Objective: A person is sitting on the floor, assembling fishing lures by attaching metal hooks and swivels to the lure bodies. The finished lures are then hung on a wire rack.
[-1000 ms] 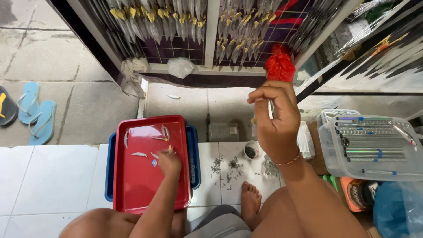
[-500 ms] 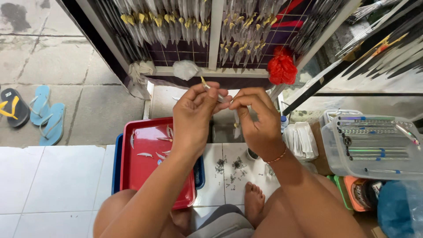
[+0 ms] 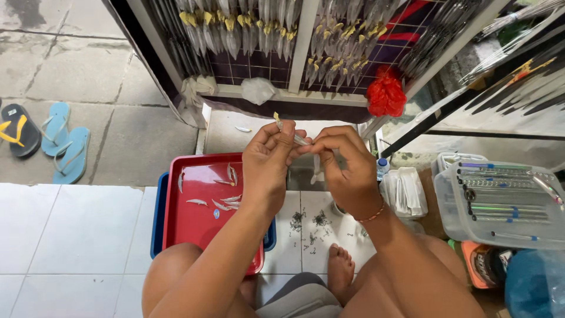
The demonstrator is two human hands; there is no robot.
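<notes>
Left hand: the left hand (image 3: 268,165) is raised over the right edge of the red tray, fingers pinched on a small silvery fish-shaped lure (image 3: 288,131) with a yellowish tip
Right hand: the right hand (image 3: 344,171) meets the left at the lure, thumb and forefinger pressed together on its right end; a thin bracelet sits on the wrist
Lure place: held between both hands, in the air above the tiled floor, in front of the display rack
Open room: white floor tiles (image 3: 70,229) lie bare to the left of the trays; grey pavement beyond, with blue sandals (image 3: 65,146) and a black-and-yellow one near the left edge
Edges: the red tray (image 3: 200,229) lies on a blue tray (image 3: 159,218), whose rim shows at left and right; the person's knee overlaps the red tray's near edge
Red tray contents: several small silvery lures (image 3: 223,200), scattered in its upper half
Floor between legs: little dark hooks (image 3: 312,227) strewn on the tiles, just above the bare foot
Clear box: a see-through plastic box (image 3: 500,203) at right holds rows of long thin pieces, some with blue parts
Packets: a stack of small clear packets (image 3: 406,191) between the right hand and the box
Rack: a wire display rack (image 3: 306,53) hung with rows of packed silvery lures; a red bag (image 3: 385,94) hangs at its lower right
</notes>
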